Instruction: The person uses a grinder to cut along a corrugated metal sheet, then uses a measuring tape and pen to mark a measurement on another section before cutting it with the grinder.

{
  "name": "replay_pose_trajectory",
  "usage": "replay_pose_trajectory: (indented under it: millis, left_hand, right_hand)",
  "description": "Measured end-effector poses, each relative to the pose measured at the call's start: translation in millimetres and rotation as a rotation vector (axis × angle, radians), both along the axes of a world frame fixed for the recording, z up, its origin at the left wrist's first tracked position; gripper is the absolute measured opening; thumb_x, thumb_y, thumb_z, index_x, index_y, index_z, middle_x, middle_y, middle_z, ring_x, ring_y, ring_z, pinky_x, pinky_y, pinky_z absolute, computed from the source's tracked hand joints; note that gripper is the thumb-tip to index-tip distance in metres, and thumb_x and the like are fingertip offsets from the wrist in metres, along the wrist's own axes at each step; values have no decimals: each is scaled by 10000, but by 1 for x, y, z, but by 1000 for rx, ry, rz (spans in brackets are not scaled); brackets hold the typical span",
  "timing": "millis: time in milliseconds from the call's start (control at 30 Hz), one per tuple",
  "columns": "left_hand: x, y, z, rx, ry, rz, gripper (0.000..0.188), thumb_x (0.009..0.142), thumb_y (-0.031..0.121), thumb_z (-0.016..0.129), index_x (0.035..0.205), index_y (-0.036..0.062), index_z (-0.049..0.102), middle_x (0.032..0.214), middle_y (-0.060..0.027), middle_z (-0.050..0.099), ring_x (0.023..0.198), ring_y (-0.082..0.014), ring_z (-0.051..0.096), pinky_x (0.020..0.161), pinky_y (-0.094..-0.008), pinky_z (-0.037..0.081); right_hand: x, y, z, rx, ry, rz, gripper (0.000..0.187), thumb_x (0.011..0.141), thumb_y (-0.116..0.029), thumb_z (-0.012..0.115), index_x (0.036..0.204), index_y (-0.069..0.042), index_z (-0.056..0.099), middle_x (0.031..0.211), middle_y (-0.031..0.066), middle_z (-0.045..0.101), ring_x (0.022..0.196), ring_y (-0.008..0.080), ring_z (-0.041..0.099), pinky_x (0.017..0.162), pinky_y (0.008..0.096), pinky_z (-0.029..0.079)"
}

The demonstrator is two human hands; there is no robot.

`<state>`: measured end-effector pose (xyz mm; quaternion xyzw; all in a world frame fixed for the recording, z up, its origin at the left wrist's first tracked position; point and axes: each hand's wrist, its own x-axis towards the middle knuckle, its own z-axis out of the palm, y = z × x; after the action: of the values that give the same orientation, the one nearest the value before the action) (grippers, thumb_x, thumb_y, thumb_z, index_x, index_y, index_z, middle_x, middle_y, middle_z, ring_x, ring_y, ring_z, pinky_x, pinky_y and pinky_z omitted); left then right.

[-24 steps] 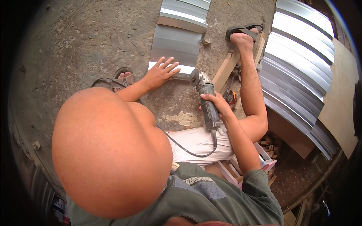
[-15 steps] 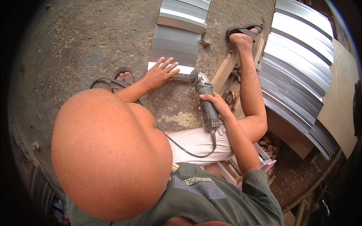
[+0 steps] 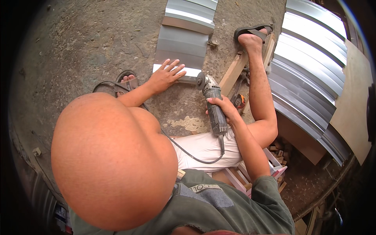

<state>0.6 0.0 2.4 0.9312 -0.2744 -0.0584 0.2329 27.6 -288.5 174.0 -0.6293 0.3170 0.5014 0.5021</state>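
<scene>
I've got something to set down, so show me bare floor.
Most room: the floor left of the narrow sheet, beyond the left sandal. Smaller: the patch between left hand, grinder and shorts. Crowded: right of the grinder, where wood, a tape measure and the right leg bunch together.

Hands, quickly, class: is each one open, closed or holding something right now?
Left hand: open, laid on the near end of the metal sheet.
Right hand: closed, holding the grinder.
</scene>
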Motion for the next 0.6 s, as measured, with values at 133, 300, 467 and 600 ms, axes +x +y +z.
replay_pose_trajectory:
  millis: [133, 300, 467, 600]
  left_hand:
    - [0, 0, 0, 10, 1, -5, 619, 965, 280, 635, 1544, 245, 418, 1628, -8, 377, 1531, -264, 277, 1266, -507, 206]
    - [0, 0, -2, 20, -11, -3, 621, 965, 283, 634, 1545, 247, 415, 1626, -3, 378, 1531, -262, 278, 1268, -509, 205]
    - [-1, -1, -3, 12, -9, 4, 616, 967, 298, 633, 1542, 246, 419, 1622, 2, 383, 1529, -259, 281, 1268, -510, 209]
    - [0, 0, -1, 16, 4, -9, 572, 1007, 307, 571, 1551, 233, 411, 1622, -11, 389, 1530, -268, 284, 1267, -527, 200]
  right_hand:
    - [0, 0, 0, -4, 6, 0, 470, 884, -250, 748, 1175, 17, 493, 895, 135, 641, 699, 225, 720, 574, 340, 617]
    - [1, 2, 1, -4, 13, -1, 470, 886, -242, 742, 1189, 10, 485, 895, 137, 638, 693, 226, 719, 571, 341, 617]
    - [2, 3, 3, -10, 6, 6, 471, 885, -236, 744, 1193, 2, 478, 895, 136, 636, 689, 226, 718, 568, 336, 614]
    - [1, 1, 0, -1, 5, -12, 501, 873, -241, 759, 1196, 19, 477, 904, 136, 626, 691, 228, 719, 561, 330, 611]
